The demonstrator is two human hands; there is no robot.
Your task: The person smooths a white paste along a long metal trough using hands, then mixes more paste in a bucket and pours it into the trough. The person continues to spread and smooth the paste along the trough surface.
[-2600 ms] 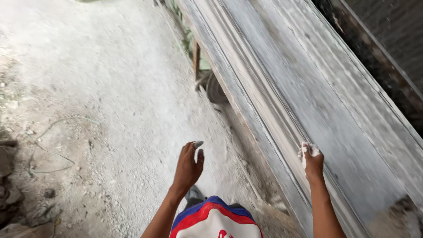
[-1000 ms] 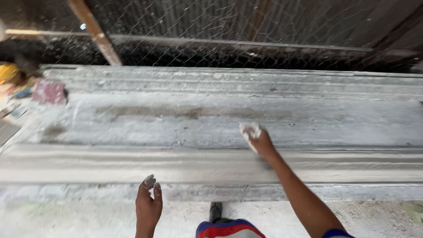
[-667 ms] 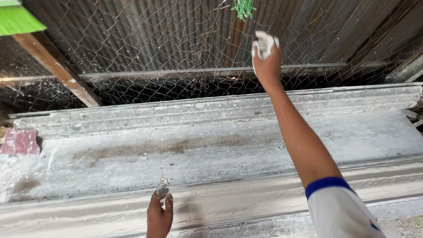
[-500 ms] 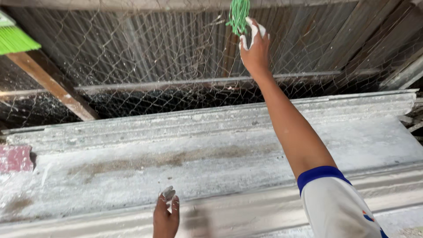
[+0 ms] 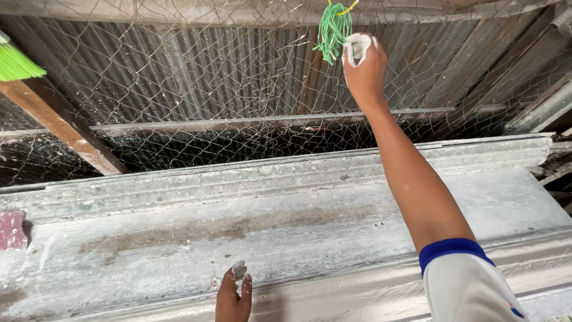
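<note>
My right hand (image 5: 364, 68) is raised to the wire mesh fence (image 5: 196, 77), closed around a small white lump, right beside a green bundle of string (image 5: 332, 30) that hangs from the mesh. My left hand (image 5: 233, 295) is low at the bottom edge, fingers together and coated in white plaster, just above the long grey plaster moulding (image 5: 286, 232) that lies across the view. Nothing shows inside the left hand.
Corrugated metal sheeting stands behind the mesh. A slanted wooden beam (image 5: 62, 128) crosses at the left, with a green broom head (image 5: 18, 62) above it. A pink block (image 5: 12, 229) rests on the moulding's left end.
I turned to face the moulding and fence. My right hand rose from the moulding's surface up to the green string on the mesh. My left hand stayed low.
</note>
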